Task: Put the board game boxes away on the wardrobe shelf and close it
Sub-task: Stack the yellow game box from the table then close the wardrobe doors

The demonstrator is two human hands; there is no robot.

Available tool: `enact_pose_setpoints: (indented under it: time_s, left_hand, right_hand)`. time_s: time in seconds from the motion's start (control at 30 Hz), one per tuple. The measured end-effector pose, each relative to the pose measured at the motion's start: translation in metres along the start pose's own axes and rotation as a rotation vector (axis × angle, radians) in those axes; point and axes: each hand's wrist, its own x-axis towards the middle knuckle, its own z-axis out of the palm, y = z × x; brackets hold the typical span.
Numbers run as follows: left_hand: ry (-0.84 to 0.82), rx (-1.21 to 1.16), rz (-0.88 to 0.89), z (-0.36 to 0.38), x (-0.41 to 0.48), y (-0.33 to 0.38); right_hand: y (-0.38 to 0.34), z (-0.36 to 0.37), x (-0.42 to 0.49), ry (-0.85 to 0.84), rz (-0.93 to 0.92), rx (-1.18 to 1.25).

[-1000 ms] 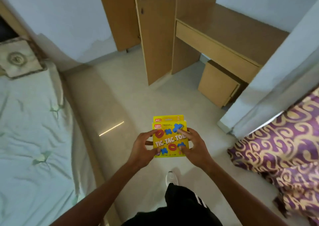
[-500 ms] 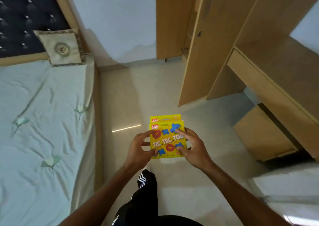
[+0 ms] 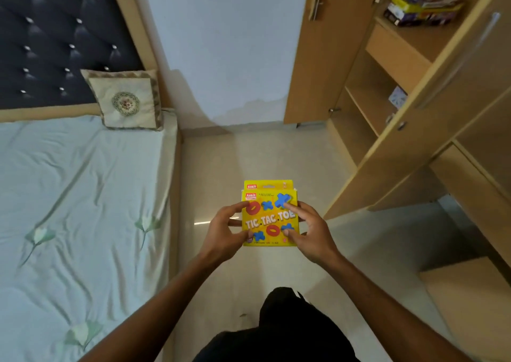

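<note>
Two hands hold a yellow tic-tac-toe box (image 3: 270, 215) face-up above the floor (image 3: 249, 162), approx. centre of the view. A second yellow box edge shows just behind its top, so prob. two boxes stacked; can't tell for sure. Left hand (image 3: 224, 235) grips the left edge, thumb on the lower front, fingers (image 3: 237, 208) curled onto the upper left of the face. Right hand (image 3: 309, 231) grips the right edge, thumb on the lower right, fingers spread on the upper right, one lying over a blue X. Both hands pinch the box btw. thumb and fingers.

Ahead & to the right stands the wardrobe (image 3: 401, 90), door (image 3: 309, 57) swung open w/ a metal handle. Its upper shelf (image 3: 414, 38) carries a pile of game boxes (image 3: 423, 7), blurred, yellow and dark purple. A lower shelf holds a small pale box (image 3: 397, 97), partly hidden by the wardrobe's front panel.

Left of the floor strip is a bed (image 3: 69, 195) w/ a pale green sheet, a cream cushion (image 3: 125, 103) leaning on a dark tufted headboard (image 3: 55, 35). Dark clothing of the person fills the bottom edge.
</note>
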Motion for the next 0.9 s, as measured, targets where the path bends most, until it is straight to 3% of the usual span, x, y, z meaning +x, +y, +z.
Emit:
enact_pose_setpoints:
  time_s: [0.4,0.63,0.9]
  left_hand:
    - [0.009,0.064,-0.018,-0.051,0.293,0.02]
    - [-0.031,0.117,-0.018,-0.055,0.422,0.047]
    - [-0.203,0.112,0.041,-0.001,0.638,0.1]
  right_hand:
    - [0.0,0.0,0.301,-0.015,0.002,0.042]
    - [0.002,-0.018,0.425,0.005,0.013,0.035]
    - [0.034,-0.095,0.591,0.216,0.08,0.059]
